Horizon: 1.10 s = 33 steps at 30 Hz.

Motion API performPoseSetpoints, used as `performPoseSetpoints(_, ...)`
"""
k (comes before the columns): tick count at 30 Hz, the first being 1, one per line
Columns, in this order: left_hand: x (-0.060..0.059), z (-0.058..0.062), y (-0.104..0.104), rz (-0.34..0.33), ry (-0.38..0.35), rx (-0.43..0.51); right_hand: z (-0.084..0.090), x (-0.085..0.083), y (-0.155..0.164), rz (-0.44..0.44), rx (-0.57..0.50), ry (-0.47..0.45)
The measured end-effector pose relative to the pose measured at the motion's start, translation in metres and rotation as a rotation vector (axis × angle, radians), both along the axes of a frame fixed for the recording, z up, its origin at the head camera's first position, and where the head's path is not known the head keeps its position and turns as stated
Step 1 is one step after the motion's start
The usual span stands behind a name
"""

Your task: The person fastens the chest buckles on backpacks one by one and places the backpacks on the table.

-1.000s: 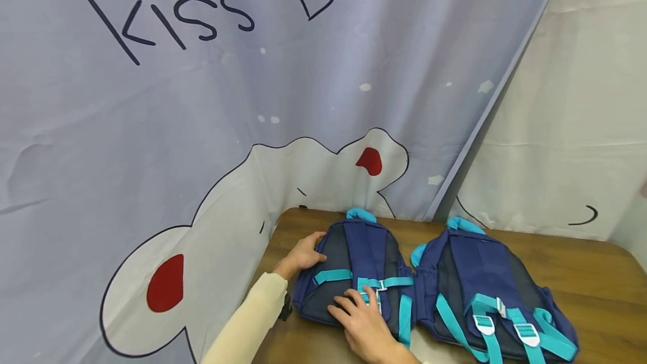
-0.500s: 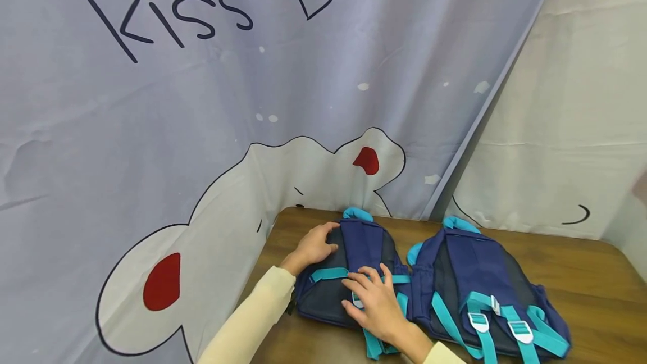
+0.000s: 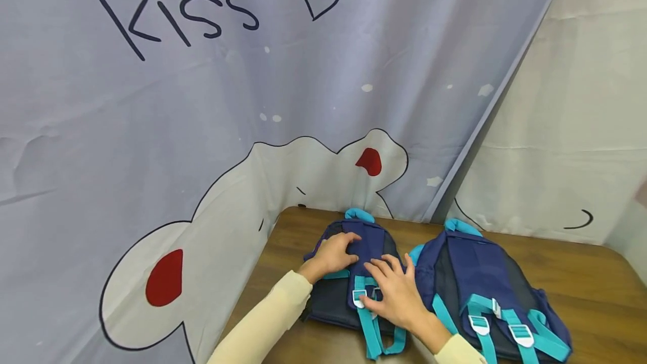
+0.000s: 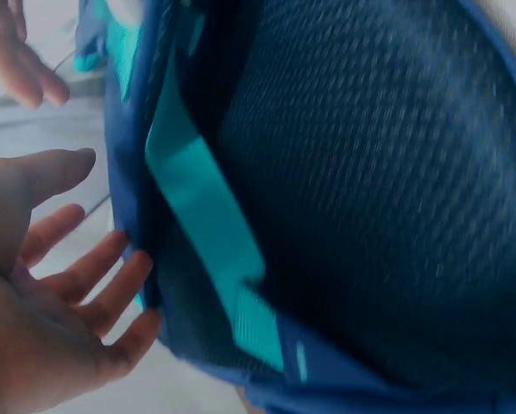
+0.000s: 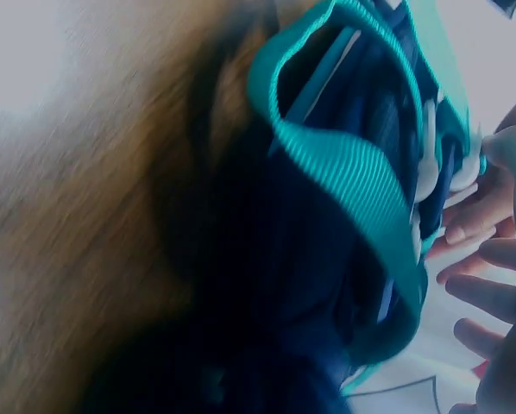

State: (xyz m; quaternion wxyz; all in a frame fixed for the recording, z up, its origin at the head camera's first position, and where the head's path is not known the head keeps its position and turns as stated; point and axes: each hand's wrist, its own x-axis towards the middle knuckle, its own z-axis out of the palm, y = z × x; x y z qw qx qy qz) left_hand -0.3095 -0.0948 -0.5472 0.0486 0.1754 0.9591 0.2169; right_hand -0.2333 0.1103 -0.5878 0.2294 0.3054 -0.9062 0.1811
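A navy backpack (image 3: 333, 308) with teal straps lies strap side up on the table in the head view. Over its upper left part is my left hand (image 3: 333, 254), fingers loosely bent; in the left wrist view the left hand (image 4: 51, 328) is beside the pack's edge, near the dark mesh panel (image 4: 370, 155). My right hand (image 3: 396, 294) hovers over the pack's right side with fingers spread, next to a white buckle (image 3: 359, 297). A teal strap (image 3: 371, 333) droops over the front edge. In the right wrist view, a teal strap loop (image 5: 353, 172) stands out from the pack.
A second, similar navy backpack (image 3: 480, 268) with a teal handle and white buckles lies close by on the right. The wooden table (image 3: 596, 280) has rounded back corners. A printed curtain (image 3: 202, 100) hangs behind it.
My left hand has moved right, from the pack's left edge over its upper part. My right hand has moved up and right. The teal straps now droop over the front edge.
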Motion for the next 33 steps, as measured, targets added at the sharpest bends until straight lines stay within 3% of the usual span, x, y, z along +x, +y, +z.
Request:
performPoseSetpoints(7, 0.008, -0.008, 0.018, -0.010, 0.120, -0.071, 0.001, -0.002, 0.020, -0.061, 0.017, -0.038)
performPoseSetpoints(11, 0.014, -0.010, 0.027, -0.056, 0.148, -0.093, 0.001, -0.003, 0.031, -0.085, 0.038, -0.075)
performPoseSetpoints(16, 0.022, -0.012, 0.037, -0.116, 0.095, -0.115, -0.001, -0.001, 0.043, -0.117, 0.055, -0.127)
performPoseSetpoints(20, 0.025, -0.015, 0.042, -0.171, 0.045, -0.153, -0.004, 0.000, 0.051, -0.122, 0.075, -0.112)
performPoseSetpoints(24, 0.026, -0.017, 0.043, -0.218, 0.050, -0.203, -0.010, 0.000, 0.057, -0.126, 0.114, -0.092)
performPoseSetpoints(29, 0.028, -0.022, 0.044, -0.229, 0.056, -0.230, -0.017, 0.001, 0.060, -0.135, 0.147, -0.104)
performPoseSetpoints(33, 0.032, -0.024, 0.045, -0.245, 0.102, -0.239, -0.019, 0.002, 0.058, -0.152, 0.149, -0.123)
